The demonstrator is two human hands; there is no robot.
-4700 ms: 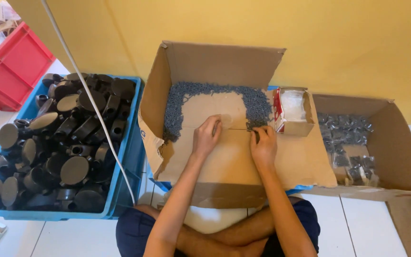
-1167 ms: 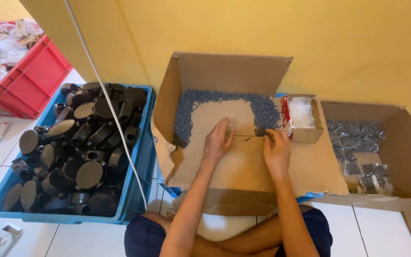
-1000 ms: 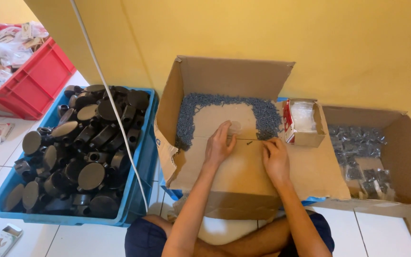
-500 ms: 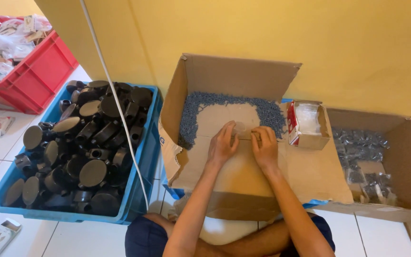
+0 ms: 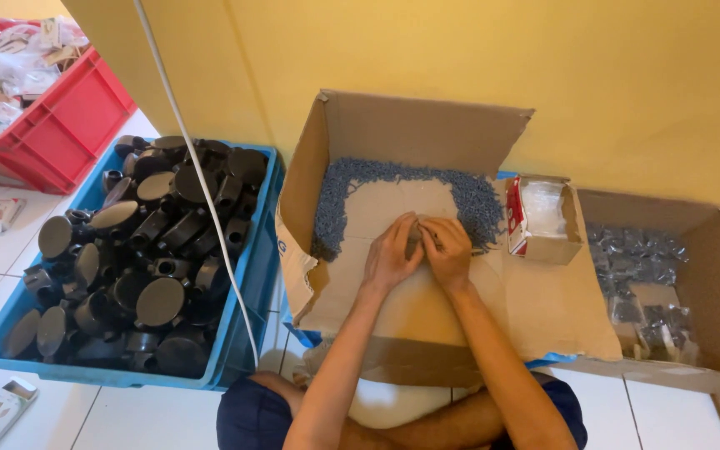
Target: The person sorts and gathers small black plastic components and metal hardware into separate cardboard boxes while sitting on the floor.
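Cardboard box (image 5: 493, 292) floor carries both hands, left hand (image 5: 391, 255) and right hand (image 5: 447, 252), fingertips touching. Fingers look pinched together, contents hidden; grey screws (image 5: 477, 204) lie just beyond them.

The white tile floor (image 5: 127, 417) holds a blue bin (image 5: 252, 275) on the left, a red crate (image 5: 77, 125) far left, and brown cardboard boxes (image 5: 427, 133) in the middle and right.

left hand (image 5: 391, 256) | right hand (image 5: 447, 250) | were apart on the cardboard box (image 5: 427, 133) floor | now fingertips touching, closed together beside the grey screws (image 5: 335, 200)
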